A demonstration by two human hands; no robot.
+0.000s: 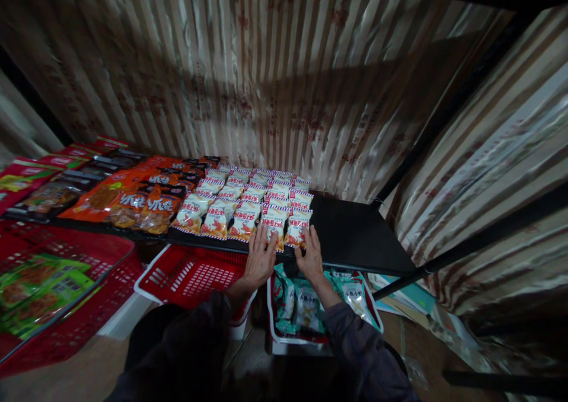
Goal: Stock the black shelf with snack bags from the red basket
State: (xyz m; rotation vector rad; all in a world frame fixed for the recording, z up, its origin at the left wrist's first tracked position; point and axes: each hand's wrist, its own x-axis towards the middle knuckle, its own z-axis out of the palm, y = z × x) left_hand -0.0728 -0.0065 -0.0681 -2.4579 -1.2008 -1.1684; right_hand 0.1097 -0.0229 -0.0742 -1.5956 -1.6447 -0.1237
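White snack packets (217,216) with red lettering and striped edges lie in several rows on a black shelf (350,227). My left hand (260,259) rests at the front edge with its fingers stretched over the lower part of a front packet (274,217). Beside it, my right hand (312,259) has its fingers spread along the lower right side of the end packet (296,223). Both hands touch the packets without gripping them, and their palms face down.
Left on the shelf lie orange packets (104,198), dark packets and red packets. Below stand a red basket (195,272), a white-rimmed basket (377,319) of teal packets (306,310), and a larger red basket (110,248) with green packets. Corrugated sheeting rises behind; a black post (426,136) slants right.
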